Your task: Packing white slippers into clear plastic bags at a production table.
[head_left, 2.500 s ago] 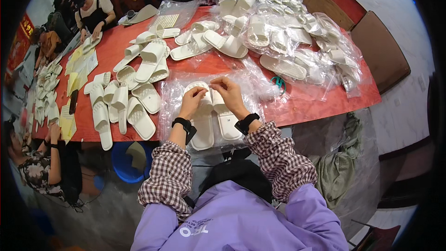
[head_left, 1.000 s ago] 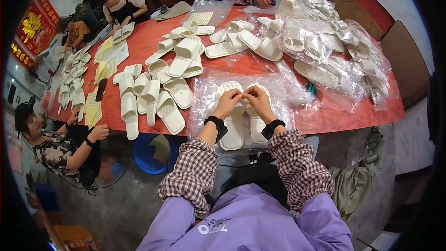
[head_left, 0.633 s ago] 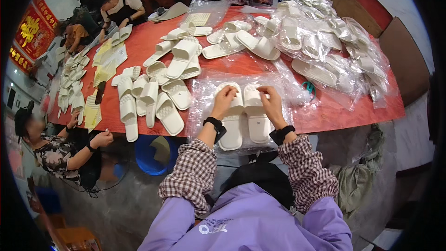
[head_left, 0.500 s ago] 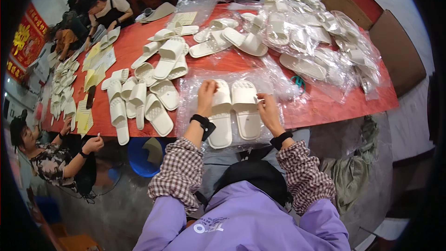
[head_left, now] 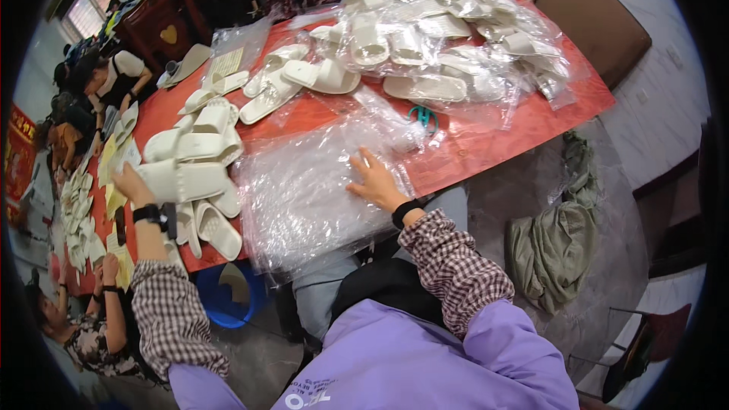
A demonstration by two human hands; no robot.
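My left hand (head_left: pixel 134 185) reaches over the slipper pile at the table's left, its fingers at the end of a white slipper (head_left: pixel 199 181) that lies sideways on top. Its grip is partly hidden, but the fingers look closed on the slipper. Beneath and around it are several more white slippers (head_left: pixel 217 229). My right hand (head_left: pixel 376 181) is open with fingers spread, holding nothing, at the right side of a flat stack of clear plastic bags (head_left: pixel 300 201). No slippers lie on that stack.
Bagged slippers (head_left: pixel 448 45) are heaped at the far right. Teal-handled scissors (head_left: pixel 423 119) lie in front of them on the red table (head_left: pixel 501 137). A blue bin (head_left: pixel 228 311) stands below the front edge. Other people work at the left and far sides.
The slipper pair has left the bag stack. My left hand has moved left to the pile, while my right hand has opened over the bags. The view has turned.
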